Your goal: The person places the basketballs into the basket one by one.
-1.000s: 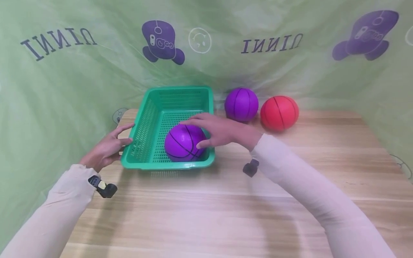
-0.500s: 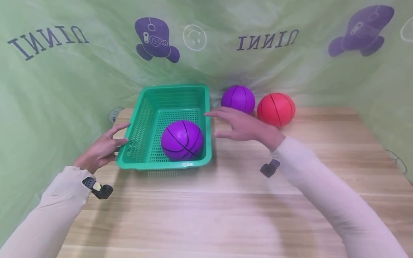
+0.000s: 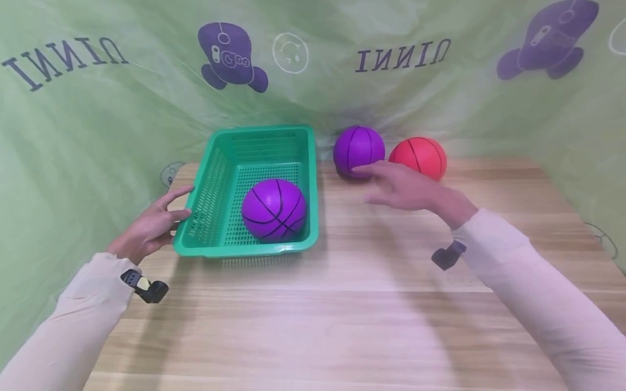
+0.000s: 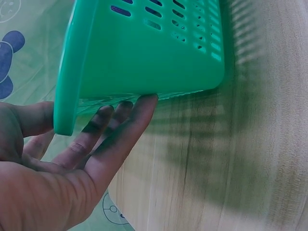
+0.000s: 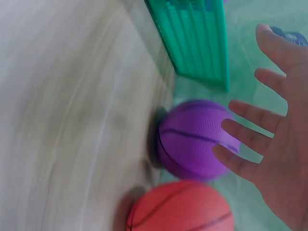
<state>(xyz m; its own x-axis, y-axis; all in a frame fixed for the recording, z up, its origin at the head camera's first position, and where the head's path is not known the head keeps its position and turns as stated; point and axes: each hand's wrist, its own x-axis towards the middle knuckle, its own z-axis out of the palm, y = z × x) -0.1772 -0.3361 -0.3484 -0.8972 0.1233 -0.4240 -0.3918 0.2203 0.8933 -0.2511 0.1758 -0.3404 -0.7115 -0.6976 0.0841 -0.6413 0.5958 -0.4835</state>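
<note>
In the head view, my left hand [image 3: 151, 228] is at the left side of a green plastic basket [image 3: 315, 190]. Its fairly straight fingers [image 4: 125, 139] reach beneath the rim along the outer wall in the left wrist view. A purple mini basketball [image 3: 274, 210] lies inside the basket, toward its near right corner. My right hand [image 3: 411, 187] is in front of a second purple ball [image 3: 358, 149] and a red ball [image 3: 423, 155], partly covering both. The right wrist view shows this hand with its fingers spread, holding nothing.
Both loose balls rest side by side at the back of the wooden table [image 3: 313, 320], right of the basket. A green printed curtain [image 3: 313, 103] hangs close behind them and along the sides.
My right hand has let go of the purple ball in the basket and moved right, over toward the other two balls. My left hand has stayed at the basket's left side.
</note>
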